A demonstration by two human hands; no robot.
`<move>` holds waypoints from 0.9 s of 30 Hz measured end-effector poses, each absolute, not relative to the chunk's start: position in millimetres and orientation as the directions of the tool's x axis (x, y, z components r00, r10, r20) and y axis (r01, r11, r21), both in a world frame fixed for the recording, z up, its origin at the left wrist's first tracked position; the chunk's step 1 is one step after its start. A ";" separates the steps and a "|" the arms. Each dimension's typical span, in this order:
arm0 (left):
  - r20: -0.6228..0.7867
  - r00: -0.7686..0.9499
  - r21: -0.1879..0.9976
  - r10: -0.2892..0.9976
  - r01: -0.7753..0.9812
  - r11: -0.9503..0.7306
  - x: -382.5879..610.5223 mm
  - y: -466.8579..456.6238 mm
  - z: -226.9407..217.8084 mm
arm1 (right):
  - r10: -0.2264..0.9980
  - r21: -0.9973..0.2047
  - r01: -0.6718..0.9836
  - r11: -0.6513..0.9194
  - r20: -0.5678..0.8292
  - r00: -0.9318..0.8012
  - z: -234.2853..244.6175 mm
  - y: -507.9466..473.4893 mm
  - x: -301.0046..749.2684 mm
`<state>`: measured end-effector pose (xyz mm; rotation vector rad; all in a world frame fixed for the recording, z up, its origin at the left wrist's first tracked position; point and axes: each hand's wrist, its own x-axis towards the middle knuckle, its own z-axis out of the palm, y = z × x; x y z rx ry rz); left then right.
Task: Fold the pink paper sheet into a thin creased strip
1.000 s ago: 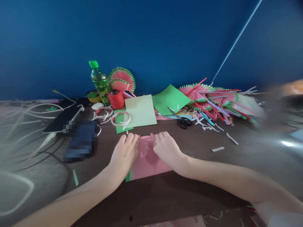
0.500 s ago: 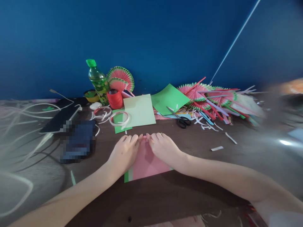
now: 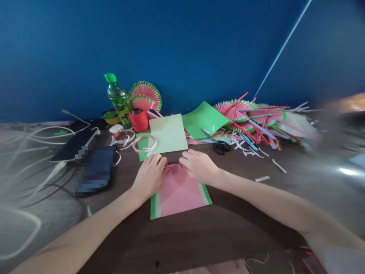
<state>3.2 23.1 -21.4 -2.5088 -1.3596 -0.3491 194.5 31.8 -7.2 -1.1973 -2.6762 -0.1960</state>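
Note:
A pink paper sheet with white and green side stripes lies flat on the dark table in front of me. My left hand and my right hand rest on its far edge, fingers curled and pinching a narrow fold of the paper between them. The near part of the sheet is uncovered.
Behind the hands lie a pale green sheet, a green sheet, tape rolls, black scissors, a red spool, a green bottle, folded paper fans and paper scraps. A dark pouch and cables lie left.
Both hands slid farther from me along the pink sheet, uncovering more of it, including its right striped edge. The fingertips now meet at the far edge.

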 end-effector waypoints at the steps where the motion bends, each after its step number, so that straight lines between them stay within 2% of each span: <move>1: 0.336 0.533 -0.084 0.777 0.838 -0.539 2.7 23.4 -22.0 | 0.732 -0.042 0.748 0.662 0.253 -0.633 -8.7 37.5 197.3; 5: 0.346 0.492 0.104 0.799 0.826 -0.554 0.7 25.2 -24.0 | 0.729 -0.414 0.609 0.677 0.259 -0.634 -18.4 57.3 207.5; 7: 0.346 0.455 0.217 0.820 0.812 -0.542 -0.5 26.4 -24.7 | 0.698 -0.483 0.525 0.700 0.309 -0.646 -24.1 62.0 210.4; 10: 0.336 0.441 0.290 0.832 0.792 -0.537 -1.8 27.5 -25.0 | 0.657 -0.448 0.491 0.747 0.385 -0.648 -30.7 63.3 211.3; 16: 0.293 0.449 0.253 0.844 0.815 -0.522 -1.5 26.3 -22.2 | 0.595 -0.397 0.448 0.801 0.451 -0.665 -32.5 61.5 209.8; 21: 0.272 0.425 0.229 0.864 0.843 -0.487 -1.4 25.8 -19.4 | 0.600 -0.334 0.499 0.800 0.468 -0.649 -29.9 57.3 208.6; 27: 0.279 0.405 0.273 0.871 0.836 -0.476 -2.0 27.9 -19.0 | 0.568 -0.288 0.499 0.818 0.543 -0.618 -30.4 52.4 209.2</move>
